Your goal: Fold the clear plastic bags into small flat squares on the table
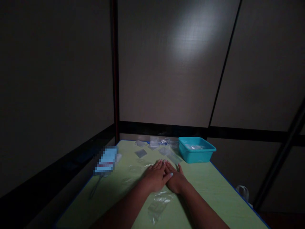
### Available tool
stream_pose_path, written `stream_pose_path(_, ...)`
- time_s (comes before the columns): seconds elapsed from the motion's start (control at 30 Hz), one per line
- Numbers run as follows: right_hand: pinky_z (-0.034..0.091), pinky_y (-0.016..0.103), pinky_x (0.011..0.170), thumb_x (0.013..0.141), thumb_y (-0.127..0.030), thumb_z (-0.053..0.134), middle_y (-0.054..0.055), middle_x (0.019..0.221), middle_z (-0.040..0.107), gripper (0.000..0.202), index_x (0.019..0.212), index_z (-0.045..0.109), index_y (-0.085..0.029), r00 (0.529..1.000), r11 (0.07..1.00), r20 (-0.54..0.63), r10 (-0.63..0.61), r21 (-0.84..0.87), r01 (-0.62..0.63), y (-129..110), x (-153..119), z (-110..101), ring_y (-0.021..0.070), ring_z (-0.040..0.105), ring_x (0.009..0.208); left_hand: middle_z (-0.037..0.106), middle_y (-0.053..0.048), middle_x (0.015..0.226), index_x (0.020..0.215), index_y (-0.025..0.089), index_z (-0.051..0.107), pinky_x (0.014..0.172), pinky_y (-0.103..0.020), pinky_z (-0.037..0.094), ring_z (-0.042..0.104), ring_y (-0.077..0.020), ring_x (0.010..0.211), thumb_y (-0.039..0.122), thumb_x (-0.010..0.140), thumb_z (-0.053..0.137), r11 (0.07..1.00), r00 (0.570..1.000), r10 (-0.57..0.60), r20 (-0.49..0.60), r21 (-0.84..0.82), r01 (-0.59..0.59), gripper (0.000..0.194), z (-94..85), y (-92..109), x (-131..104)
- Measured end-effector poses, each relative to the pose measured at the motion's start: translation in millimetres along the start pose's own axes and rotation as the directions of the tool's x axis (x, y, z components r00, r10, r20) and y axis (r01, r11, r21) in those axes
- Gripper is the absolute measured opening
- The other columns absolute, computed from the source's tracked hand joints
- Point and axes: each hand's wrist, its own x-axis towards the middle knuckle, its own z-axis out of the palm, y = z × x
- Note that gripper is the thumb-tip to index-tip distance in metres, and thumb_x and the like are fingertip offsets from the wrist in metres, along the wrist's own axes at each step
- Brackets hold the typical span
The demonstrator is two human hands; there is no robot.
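My left hand [155,176] lies flat on the table with its fingers stretched forward. Its thumb overlaps my right hand [176,181], which also rests palm down, the little finger spread to the side. Beneath and around both hands is thin clear plastic, and a clear plastic bag [159,206] shows on the near side of them. Fainter sheets of clear plastic [133,169] lie left of my left hand. What is directly under the palms is hidden.
A turquoise plastic basin [197,156] with clear plastic inside stands at the table's far right. Small plastic bags [141,153] are scattered toward the back of the green table [214,194]. At the left edge lies a blurred-out blue item [106,160]. Dark walls surround the table.
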Motion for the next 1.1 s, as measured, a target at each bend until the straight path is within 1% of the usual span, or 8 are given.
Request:
stream_pose_path(0.17,-0.005,0.053,0.101,0.088,-0.041,0.003,0.001,0.146,0.004,0.055,0.14,0.001,-0.021,0.998,0.998,-0.017,0.056,0.032,-0.056,-2,1,1,0.0161,0.004,0.133,0.016,-0.004,0.145,0.138,0.02,0.02,0.105,-0.046,0.012,0.01,-0.0205,0.133,0.059,0.085,0.009,0.997,0.998,-0.056,0.011,0.058,0.055,0.067,5.7,-31,2)
stream_pose_path(0.4,-0.004,0.051,0.102,0.087,-0.05,0.004,0.001,0.146,-0.003,0.06,0.139,-0.004,-0.023,0.997,0.998,0.059,0.051,0.037,-0.053,-5,-1,-4,0.0176,-0.003,0.133,0.014,-0.004,0.145,0.138,0.023,0.019,0.105,-0.044,0.012,0.012,-0.0198,0.133,0.06,0.083,0.019,0.98,0.986,-0.165,0.007,0.112,0.163,0.066,-8.0,-78,-20)
stream_pose_path(0.57,-0.007,0.052,0.101,0.085,-0.055,0.004,0.002,0.146,-0.004,0.063,0.139,-0.005,-0.022,0.996,0.997,0.07,0.048,0.051,-0.051,-5,-2,-6,0.0178,-0.004,0.133,0.014,-0.006,0.145,0.138,0.019,0.018,0.105,-0.044,0.013,0.01,-0.0198,0.133,0.06,0.083,0.017,0.961,0.973,-0.231,-0.004,0.156,0.229,0.07,-12.7,-96,-30)
stream_pose_path(0.7,-0.006,0.051,0.102,0.085,-0.055,0.004,0.003,0.146,-0.003,0.065,0.139,-0.004,-0.021,0.997,0.997,0.062,0.047,0.061,-0.051,-7,-3,-6,0.0172,-0.003,0.133,0.015,-0.011,0.145,0.138,0.014,0.019,0.104,-0.047,0.014,0.009,-0.0233,0.133,0.063,0.081,0.015,0.926,0.943,-0.327,-0.064,0.178,0.333,0.075,-12.3,-100,-31)
stream_pose_path(0.8,-0.005,0.049,0.103,0.086,-0.052,0.005,0.003,0.146,-0.005,0.063,0.139,-0.007,-0.019,0.996,0.996,0.072,0.045,0.076,-0.051,-7,-3,-7,0.0164,-0.005,0.133,0.016,-0.014,0.144,0.137,0.013,0.024,0.103,-0.052,0.01,0.004,-0.027,0.133,0.065,0.08,0.018,0.9,0.924,-0.357,-0.135,0.213,0.379,0.077,-14.4,-88,-31)
stream_pose_path(0.9,-0.006,0.05,0.102,0.088,-0.047,0.003,0.002,0.146,-0.006,0.059,0.138,-0.009,-0.02,0.997,0.992,0.054,0.062,0.104,-0.068,-3,-2,-9,0.0164,-0.004,0.133,0.013,-0.011,0.145,0.137,0.016,0.025,0.104,-0.05,0.008,0.003,-0.0256,0.133,0.062,0.081,0.019,0.933,0.95,-0.248,-0.191,0.217,0.287,0.072,-15.9,-54,-30)
stream_pose_path(1.0,-0.007,0.053,0.101,0.088,-0.043,0.005,0.002,0.146,-0.002,0.056,0.139,-0.006,-0.022,0.998,0.993,0.027,0.063,0.103,-0.066,5,0,-8,0.0184,-0.001,0.133,0.014,-0.005,0.146,0.138,0.021,0.021,0.105,-0.046,0.012,0.003,-0.022,0.134,0.06,0.084,0.01,0.982,0.984,-0.134,-0.114,0.12,0.147,0.067,-10.6,-7,-23)
stream_pose_path(1.1,-0.008,0.058,0.098,0.086,-0.046,0.02,0.001,0.146,-0.001,0.06,0.139,0.001,-0.025,0.999,0.998,0.032,-0.024,0.052,0.023,13,1,-4,0.0226,0.001,0.133,0.008,-0.003,0.146,0.14,0.02,0.012,0.105,-0.046,0.015,0.005,-0.0218,0.134,0.059,0.084,0.005,0.998,0.997,-0.059,-0.045,0.01,0.059,0.068,1.9,33,-12)
